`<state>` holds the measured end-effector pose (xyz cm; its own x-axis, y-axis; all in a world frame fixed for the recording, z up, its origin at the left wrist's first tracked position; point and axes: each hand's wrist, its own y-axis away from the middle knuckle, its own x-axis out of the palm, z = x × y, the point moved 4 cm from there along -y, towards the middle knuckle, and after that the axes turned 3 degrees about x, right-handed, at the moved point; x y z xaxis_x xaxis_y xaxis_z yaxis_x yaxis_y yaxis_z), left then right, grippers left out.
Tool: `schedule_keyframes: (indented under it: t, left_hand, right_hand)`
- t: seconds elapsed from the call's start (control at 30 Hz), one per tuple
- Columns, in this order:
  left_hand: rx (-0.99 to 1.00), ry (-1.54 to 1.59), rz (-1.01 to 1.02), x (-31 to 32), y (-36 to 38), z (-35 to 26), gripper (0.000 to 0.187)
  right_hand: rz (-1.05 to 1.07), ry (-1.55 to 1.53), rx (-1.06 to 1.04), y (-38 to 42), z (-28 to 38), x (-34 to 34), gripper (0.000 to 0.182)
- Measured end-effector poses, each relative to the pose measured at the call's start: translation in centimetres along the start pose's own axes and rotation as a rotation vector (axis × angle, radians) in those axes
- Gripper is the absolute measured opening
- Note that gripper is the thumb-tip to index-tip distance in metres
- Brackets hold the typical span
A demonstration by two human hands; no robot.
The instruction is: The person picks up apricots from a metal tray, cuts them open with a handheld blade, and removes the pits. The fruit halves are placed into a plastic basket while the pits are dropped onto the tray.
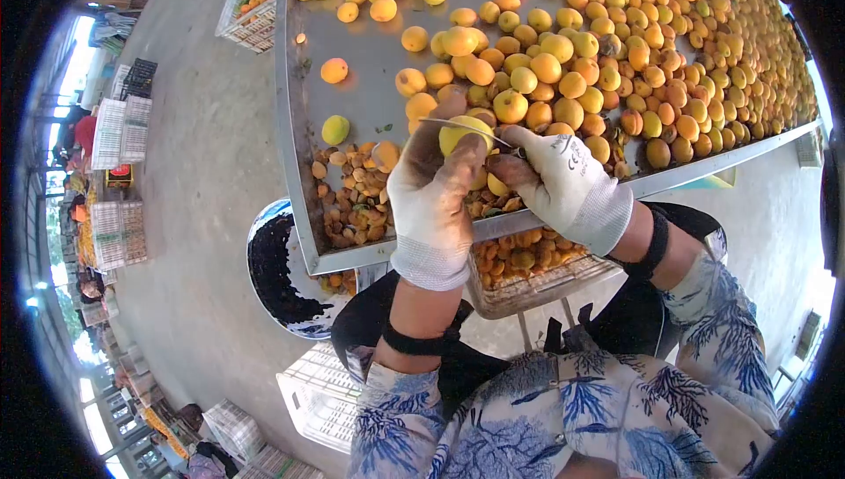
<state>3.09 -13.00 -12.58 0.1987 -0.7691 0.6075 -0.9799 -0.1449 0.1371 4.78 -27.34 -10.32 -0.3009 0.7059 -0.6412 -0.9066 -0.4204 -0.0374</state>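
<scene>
My gloved left hand grips a yellow apricot over the near edge of the metal table. In my gloved right hand is a small knife, its thin blade lying across the top of that apricot. The handle is hidden inside my fingers. Just beyond both hands spreads a heap of whole apricots. Brown apricot pits and scraps are piled at the table's near left corner, beside my left hand.
The metal table has a raised rim. Beneath its edge, in front of my knees, a crate holds orange apricot pieces. A dark-stained basin and a white crate stand at my left. Stacked crates and people are farther left.
</scene>
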Motion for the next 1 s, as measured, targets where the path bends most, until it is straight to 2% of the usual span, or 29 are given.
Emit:
schedule_keyframes:
  t: [0.13,0.2,0.37,0.47,0.53,0.6,0.67,0.7,0.73,0.8,0.93,1.0]
  left_hand:
    - [0.064,-0.17,0.022,0.3,0.1,1.0,0.049]
    - [-0.014,0.225,-0.05,-0.2,-0.4,1.7,0.036]
    - [0.027,0.134,0.008,-0.2,-0.6,1.5,0.034]
    - [0.028,0.17,0.035,0.1,-1.1,1.7,0.037]
    - [0.105,0.089,0.057,0.8,-1.0,1.2,0.042]
    - [0.055,0.213,0.051,1.7,-0.6,1.7,0.047]
    - [0.032,0.042,0.001,2.1,-0.8,1.2,0.051]
    - [0.13,0.004,0.074,1.9,-0.9,1.3,0.053]
    - [0.132,0.006,0.08,2.0,-1.1,1.2,0.053]
    - [0.01,0.038,0.045,2.0,-1.5,1.1,0.056]
    - [0.076,0.06,0.002,2.1,-0.9,0.9,0.052]
    - [0.072,-0.101,-0.175,1.1,-1.4,1.3,0.045]
  right_hand:
    - [-0.084,-0.008,0.009,0.5,-0.5,1.7,0.03]
    - [-0.05,-0.013,0.083,0.5,0.2,1.4,0.031]
    - [-0.119,-0.156,-0.021,0.7,-0.4,1.3,0.034]
    - [-0.106,-0.143,0.006,1.0,-0.1,1.1,0.035]
    - [-0.108,-0.084,0.001,1.1,-0.1,1.3,0.037]
    - [-0.138,-0.036,0.002,0.9,-0.1,1.8,0.036]
    - [-0.176,0.016,0.0,0.2,-0.1,1.9,0.035]
    - [-0.19,0.007,-0.04,-0.1,0.0,1.8,0.033]
    - [-0.204,-0.001,-0.086,-0.4,0.3,1.7,0.031]
    - [-0.198,0.023,-0.064,-0.4,0.7,1.3,0.026]
    - [-0.155,-0.048,-0.034,-0.2,0.2,1.4,0.028]
    - [-0.053,-0.301,0.175,-1.0,-0.6,2.4,0.032]
